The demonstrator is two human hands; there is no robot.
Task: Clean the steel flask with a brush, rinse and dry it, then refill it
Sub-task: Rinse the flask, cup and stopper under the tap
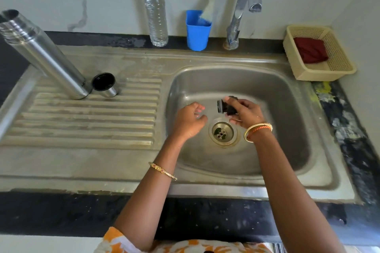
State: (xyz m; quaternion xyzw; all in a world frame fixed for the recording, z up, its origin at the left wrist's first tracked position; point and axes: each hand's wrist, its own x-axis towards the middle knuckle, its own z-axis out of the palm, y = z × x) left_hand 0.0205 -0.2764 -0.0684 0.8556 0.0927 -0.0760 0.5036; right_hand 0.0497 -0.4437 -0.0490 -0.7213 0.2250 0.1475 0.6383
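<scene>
From the head view, my right hand [245, 112] is over the sink [287, 96], just at 12 o'clock of the drain [222, 132], and its fingers are curled round a small black stopper [226, 107], which I take to be the flask's inner plug. My left hand [190, 120] hangs at 9 o'clock of the drain with its fingers loose and holding nothing; it looks wet.

The steel flask [44, 53] stands open-mouthed on the ribbed draining board [82, 121], out at 10 o'clock from my hands, and its cap [104, 84] sits upturned just beside its base. The brush [211, 4] is parked in the blue cup [197, 33] at 12 o'clock, next to the tap [244, 6], which is not running.

I judge the flask and cap already scrubbed and rinsed, with the stopper the last piece in hand. Drying is left: the red cloth [310, 50] lies in the basket [337, 68] at 2 o'clock. Refilling too: the water bottle [155, 14] stands capped and full at 11 o'clock.
</scene>
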